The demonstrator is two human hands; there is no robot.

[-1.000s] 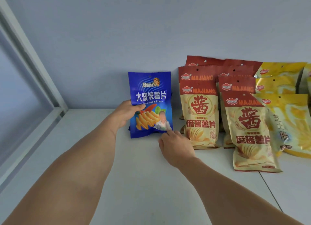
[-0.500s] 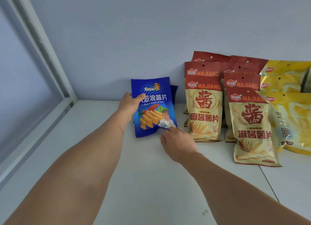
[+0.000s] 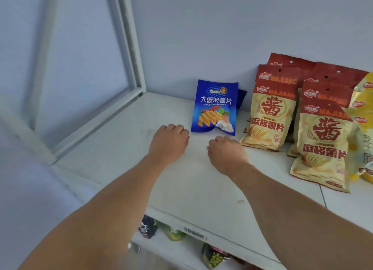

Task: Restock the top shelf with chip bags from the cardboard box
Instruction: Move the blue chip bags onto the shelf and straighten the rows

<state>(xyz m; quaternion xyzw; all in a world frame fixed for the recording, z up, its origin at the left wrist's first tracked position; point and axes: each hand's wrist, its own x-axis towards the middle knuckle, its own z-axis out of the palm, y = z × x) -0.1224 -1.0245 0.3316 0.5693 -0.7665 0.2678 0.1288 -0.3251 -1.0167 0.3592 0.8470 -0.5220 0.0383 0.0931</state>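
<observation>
The glossy blue chip bag (image 3: 216,107) stood upright on the smooth white top shelf (image 3: 125,140), leaning toward the wall. Just in front of it, the left hand (image 3: 169,141) and right hand (image 3: 227,152) hovered loosely curled, holding nothing. Beside the bag stood crinkled red-and-cream bags (image 3: 270,116).

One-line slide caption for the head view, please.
Both hands, left hand and right hand, empty beside an upright blue chip bag on the top shelf.

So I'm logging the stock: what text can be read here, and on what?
"大波浪薯片" and "DaBoLangShuPian": front blue bag.
"MAJIANG", "酱", "麻酱薯片": red-and-cream bags.
Logos on all bags, yellow bags' print, shelf-edge label: too small or blurred to read.
</observation>
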